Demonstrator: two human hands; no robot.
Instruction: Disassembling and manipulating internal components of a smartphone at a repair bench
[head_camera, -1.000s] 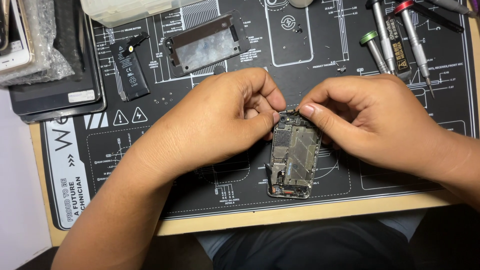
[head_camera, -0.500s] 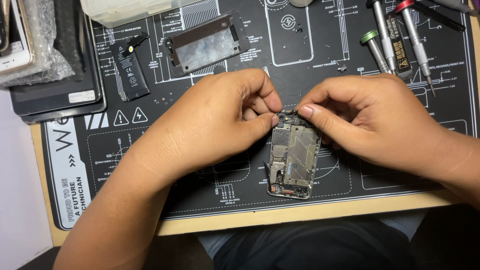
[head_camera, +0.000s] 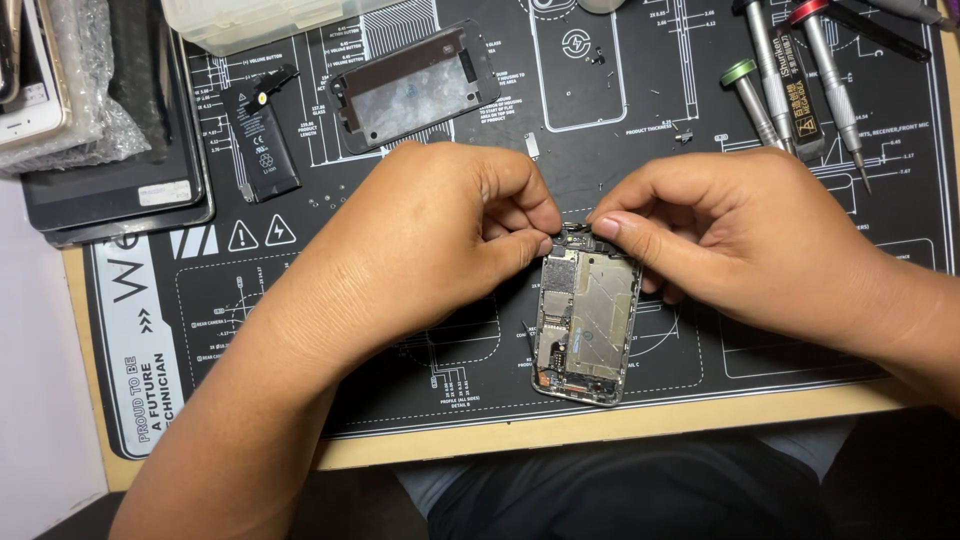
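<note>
An opened phone (head_camera: 587, 325) with its back off lies on a black repair mat (head_camera: 400, 400), metal shields and circuit board showing. My left hand (head_camera: 440, 240) rests on the mat to its left, thumb and forefinger pinched at the phone's top left corner. My right hand (head_camera: 740, 235) comes in from the right, its fingertips pressing on the phone's top edge. What sits between the fingertips is too small to make out.
A black phone battery (head_camera: 262, 135) and a removed back cover (head_camera: 415, 88) lie at the mat's top left. Several screwdrivers (head_camera: 790, 75) lie top right. Stacked phones and bubble wrap (head_camera: 70, 100) sit far left, a clear plastic box (head_camera: 250, 18) at the top. Tiny screws dot the mat.
Both hands stay at the phone's top edge; the fingertips have shifted only slightly. The phone has not moved.
</note>
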